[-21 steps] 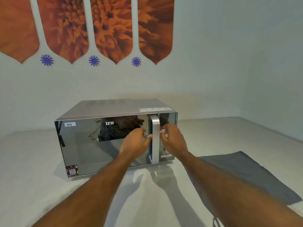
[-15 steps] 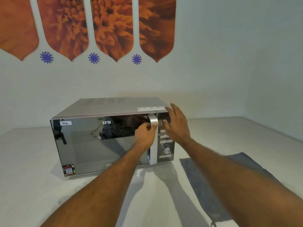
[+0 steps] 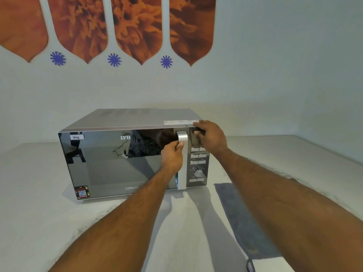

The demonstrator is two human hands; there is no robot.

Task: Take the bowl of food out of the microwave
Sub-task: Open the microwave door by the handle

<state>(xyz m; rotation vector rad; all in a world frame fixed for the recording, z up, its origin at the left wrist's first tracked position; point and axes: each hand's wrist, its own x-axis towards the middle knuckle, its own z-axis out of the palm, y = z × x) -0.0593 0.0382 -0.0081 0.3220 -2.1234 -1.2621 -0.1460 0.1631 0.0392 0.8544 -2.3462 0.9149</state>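
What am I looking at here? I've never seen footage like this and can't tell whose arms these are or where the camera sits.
The camera is worn on a person's head and looks forward and down, so the two bare arms reaching in from the bottom are that person's own. On the pale surface stands a mirrored microwave with its door shut. The left hand is wrapped around the silver door handle. The right hand rests on the top corner above the control panel, apparently to steady the oven. A grey cloth lies on the surface to the right. The bowl of food cannot be seen through the door.
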